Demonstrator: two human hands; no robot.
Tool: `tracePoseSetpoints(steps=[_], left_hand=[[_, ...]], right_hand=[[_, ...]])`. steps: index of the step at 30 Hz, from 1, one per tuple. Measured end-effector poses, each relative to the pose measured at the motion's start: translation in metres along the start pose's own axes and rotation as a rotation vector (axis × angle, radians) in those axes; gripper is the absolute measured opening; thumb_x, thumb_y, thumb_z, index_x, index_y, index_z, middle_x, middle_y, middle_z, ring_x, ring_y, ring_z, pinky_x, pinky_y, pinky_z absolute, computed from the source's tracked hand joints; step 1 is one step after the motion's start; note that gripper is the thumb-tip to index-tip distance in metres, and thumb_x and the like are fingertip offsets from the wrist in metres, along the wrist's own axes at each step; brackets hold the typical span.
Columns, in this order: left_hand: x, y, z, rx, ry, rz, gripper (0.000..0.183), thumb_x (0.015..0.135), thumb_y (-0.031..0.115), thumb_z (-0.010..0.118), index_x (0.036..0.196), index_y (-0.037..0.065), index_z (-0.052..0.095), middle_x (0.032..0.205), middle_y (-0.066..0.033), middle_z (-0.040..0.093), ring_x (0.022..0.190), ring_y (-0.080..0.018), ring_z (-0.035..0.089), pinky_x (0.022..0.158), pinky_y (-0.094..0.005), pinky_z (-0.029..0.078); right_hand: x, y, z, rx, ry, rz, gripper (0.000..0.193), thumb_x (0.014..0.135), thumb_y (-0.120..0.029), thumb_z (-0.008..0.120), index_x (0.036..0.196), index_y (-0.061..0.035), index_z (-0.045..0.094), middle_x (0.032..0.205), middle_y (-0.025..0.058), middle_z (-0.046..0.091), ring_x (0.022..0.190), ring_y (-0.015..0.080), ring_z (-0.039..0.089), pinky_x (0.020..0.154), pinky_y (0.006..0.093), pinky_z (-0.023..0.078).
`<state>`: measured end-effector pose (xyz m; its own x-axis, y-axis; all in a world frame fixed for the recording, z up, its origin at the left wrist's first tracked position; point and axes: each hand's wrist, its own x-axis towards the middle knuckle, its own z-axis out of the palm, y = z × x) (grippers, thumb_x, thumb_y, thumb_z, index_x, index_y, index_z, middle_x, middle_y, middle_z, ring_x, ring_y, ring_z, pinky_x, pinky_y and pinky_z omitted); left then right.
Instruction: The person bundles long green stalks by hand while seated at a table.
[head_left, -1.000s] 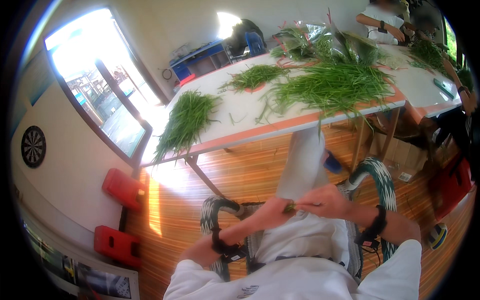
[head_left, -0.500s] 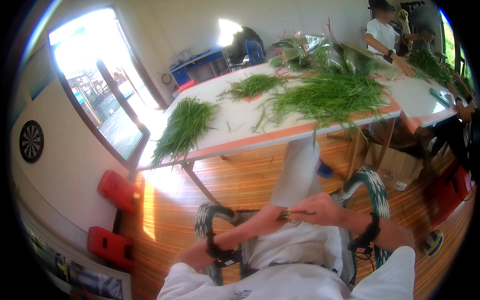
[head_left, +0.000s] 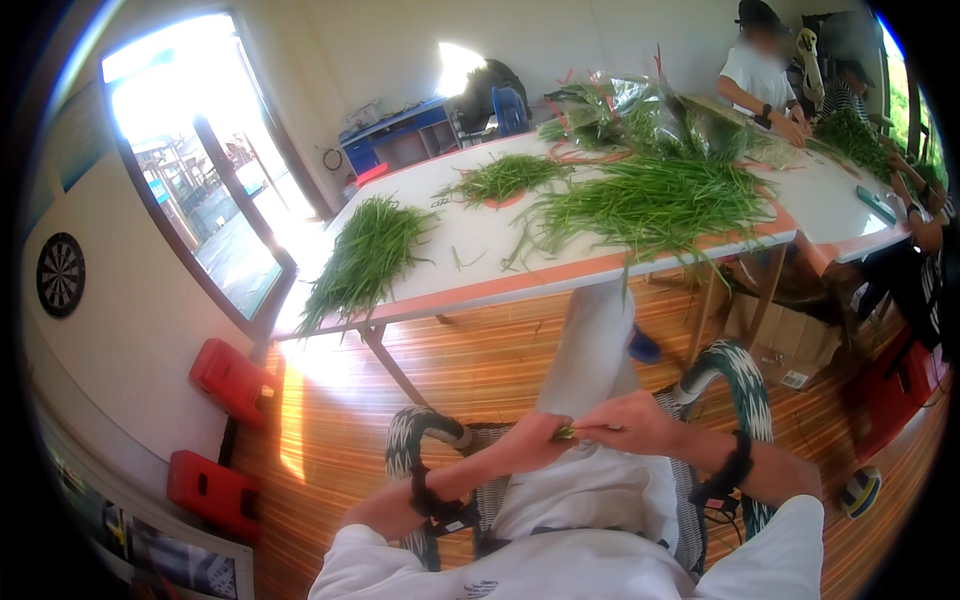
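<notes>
Both hands meet over the person's lap: left hand [head_left: 535, 442] and right hand [head_left: 630, 422] pinch a small green plant stalk [head_left: 566, 432] between their fingertips, well apart from the long white orange-edged table [head_left: 480, 255] heaped with cut green stalks [head_left: 640, 200].

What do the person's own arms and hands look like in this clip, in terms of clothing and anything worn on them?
Both hands are bare, with no gloves. The left hand and the right hand each come off a bare forearm with a dark band strapped around the wrist. White short sleeves cover the upper arms near the lower edge. No rings or markings can be made out at this size.
</notes>
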<state>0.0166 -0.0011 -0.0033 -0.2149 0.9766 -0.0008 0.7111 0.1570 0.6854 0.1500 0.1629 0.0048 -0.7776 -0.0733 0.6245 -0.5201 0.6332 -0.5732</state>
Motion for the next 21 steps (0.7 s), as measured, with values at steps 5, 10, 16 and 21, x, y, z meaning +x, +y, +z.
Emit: tracePoseSetpoints(steps=[5,10,16,21], left_hand=[[0.001,0.006,-0.001,0.035,-0.055,-0.056,0.013,0.081,0.010,0.063,0.092,0.003,0.064,0.080,-0.0141,0.065,0.075,-0.0313,0.062,0.069,-0.0354,0.047],[-0.001,0.010,0.004,-0.149,0.117,0.181,0.015,0.080,0.007,0.061,0.094,0.002,0.061,0.085,-0.0147,0.065,0.078,-0.0320,0.063,0.072,-0.0355,0.048],[-0.001,0.001,0.001,0.023,0.056,-0.035,0.015,0.081,0.009,0.061,0.094,0.002,0.061,0.076,-0.0174,0.061,0.073,-0.0345,0.060,0.065,-0.0377,0.046],[0.000,-0.006,0.003,0.006,0.118,-0.037,0.015,0.082,0.012,0.062,0.093,0.002,0.062,0.074,-0.0186,0.059,0.070,-0.0347,0.058,0.062,-0.0379,0.044]], right_hand=[[-0.001,-0.001,0.001,-0.012,-0.049,0.018,0.014,0.080,-0.011,0.070,0.093,-0.0054,0.069,0.080,0.0098,0.068,0.070,0.0244,0.067,0.062,0.0303,0.053],[0.000,-0.001,0.001,-0.041,-0.011,0.026,0.015,0.080,-0.012,0.070,0.094,-0.0051,0.069,0.080,0.0101,0.068,0.070,0.0246,0.066,0.062,0.0306,0.053],[0.001,-0.007,-0.003,-0.018,-0.042,0.064,0.018,0.080,-0.014,0.072,0.094,-0.0047,0.069,0.080,0.0098,0.067,0.065,0.0230,0.065,0.059,0.0291,0.052],[0.001,-0.004,0.002,-0.023,0.040,0.006,0.015,0.079,-0.014,0.072,0.091,-0.0054,0.069,0.080,0.0091,0.067,0.066,0.0223,0.065,0.058,0.0290,0.052]])
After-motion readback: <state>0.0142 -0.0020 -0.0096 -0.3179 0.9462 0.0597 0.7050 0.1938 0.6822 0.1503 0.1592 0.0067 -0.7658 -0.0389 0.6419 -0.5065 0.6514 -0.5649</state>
